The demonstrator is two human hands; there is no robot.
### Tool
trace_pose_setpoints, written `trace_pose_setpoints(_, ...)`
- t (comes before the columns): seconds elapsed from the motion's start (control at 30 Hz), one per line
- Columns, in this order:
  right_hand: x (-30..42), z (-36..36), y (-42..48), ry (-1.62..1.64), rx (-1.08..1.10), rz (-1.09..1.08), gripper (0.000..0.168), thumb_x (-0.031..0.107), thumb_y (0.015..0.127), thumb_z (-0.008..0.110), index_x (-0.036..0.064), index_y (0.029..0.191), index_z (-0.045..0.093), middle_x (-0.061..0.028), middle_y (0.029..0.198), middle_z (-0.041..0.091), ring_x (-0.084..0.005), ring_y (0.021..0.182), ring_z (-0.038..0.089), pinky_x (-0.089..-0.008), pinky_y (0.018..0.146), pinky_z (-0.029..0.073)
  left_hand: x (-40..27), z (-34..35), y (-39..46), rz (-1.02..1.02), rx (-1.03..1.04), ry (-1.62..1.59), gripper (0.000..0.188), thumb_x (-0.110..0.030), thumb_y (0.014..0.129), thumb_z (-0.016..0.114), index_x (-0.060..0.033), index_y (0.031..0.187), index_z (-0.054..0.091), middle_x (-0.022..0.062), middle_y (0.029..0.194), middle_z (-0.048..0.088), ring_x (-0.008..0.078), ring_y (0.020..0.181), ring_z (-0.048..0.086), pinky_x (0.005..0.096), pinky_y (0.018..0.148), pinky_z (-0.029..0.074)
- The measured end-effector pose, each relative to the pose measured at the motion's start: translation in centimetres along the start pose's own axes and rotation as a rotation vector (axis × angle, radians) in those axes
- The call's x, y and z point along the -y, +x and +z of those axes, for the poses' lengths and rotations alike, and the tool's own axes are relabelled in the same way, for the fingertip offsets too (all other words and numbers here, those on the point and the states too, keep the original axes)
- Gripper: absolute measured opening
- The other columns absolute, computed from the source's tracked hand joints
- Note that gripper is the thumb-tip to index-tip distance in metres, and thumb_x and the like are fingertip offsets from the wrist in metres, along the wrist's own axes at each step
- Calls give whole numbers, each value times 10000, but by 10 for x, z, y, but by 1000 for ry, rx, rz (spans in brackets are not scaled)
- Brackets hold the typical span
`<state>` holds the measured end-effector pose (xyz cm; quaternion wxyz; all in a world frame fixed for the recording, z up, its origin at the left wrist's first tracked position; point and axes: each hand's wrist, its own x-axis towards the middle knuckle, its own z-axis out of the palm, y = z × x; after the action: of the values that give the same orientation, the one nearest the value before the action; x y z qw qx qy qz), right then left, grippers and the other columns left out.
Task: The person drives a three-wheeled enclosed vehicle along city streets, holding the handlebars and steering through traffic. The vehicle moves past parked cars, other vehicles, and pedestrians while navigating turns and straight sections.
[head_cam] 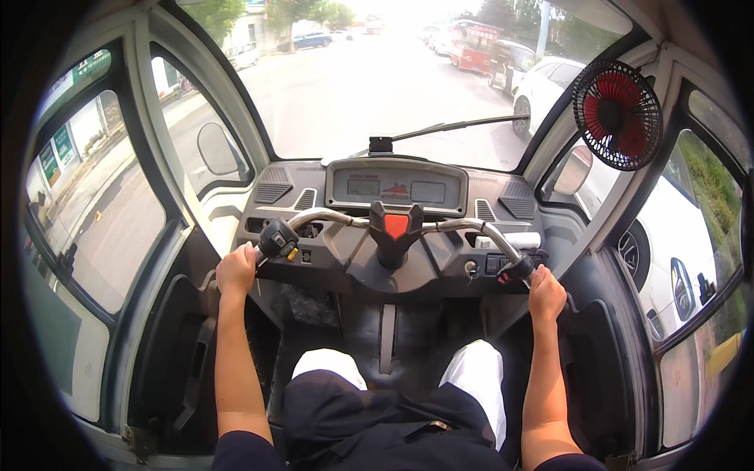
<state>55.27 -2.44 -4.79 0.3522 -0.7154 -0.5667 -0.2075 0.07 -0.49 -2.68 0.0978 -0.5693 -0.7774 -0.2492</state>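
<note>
I sit in a small enclosed vehicle behind a metal handlebar (330, 216) with a black centre cover and a red badge (396, 225). My left hand (237, 269) is closed around the left handlebar grip, just below a black switch housing (278, 238) with a yellow switch. The right grip is held in my right hand (546, 293), beside a black housing (517, 268) with a red switch. Behind the bar is the instrument panel (396, 187). A key (471, 268) sits in the dashboard lock, left of the right grip.
A red-bladed fan (617, 115) is mounted at the upper right. One wiper (459, 124) crosses the windshield. Outside on the right stand a white car (665, 235) and a red vehicle (473, 47); a blue car (312, 39) is ahead on the left. Mirrors (218, 148) flank the cabin.
</note>
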Motion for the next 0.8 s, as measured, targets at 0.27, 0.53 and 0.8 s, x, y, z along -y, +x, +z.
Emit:
trace_pose_setpoints(0.27,-1,5,-2,11,-16,-21,356,273,926,430,61,670,558,-169,592,582,-372,546,568,-457,518,443,6,3,2,-8,-5,6,416,-367,924,342,-81,832,630,167,717,634,385,736,605,484,672,464)
trace_pose_setpoints(0.53,-2,3,-1,-16,12,15,368,276,929,414,56,672,559,-169,600,588,-371,562,576,-452,540,452,1,-1,1,-17,25,-23,411,-356,927,339,-81,821,627,174,726,632,387,732,603,483,667,465)
trace_pose_setpoints(0.8,-4,6,-1,-24,52,58,378,297,932,400,62,691,572,-166,617,597,-379,574,575,-461,540,443,-3,-2,0,-8,-12,-20,415,-356,928,337,-75,812,619,178,718,628,391,726,601,485,657,464)
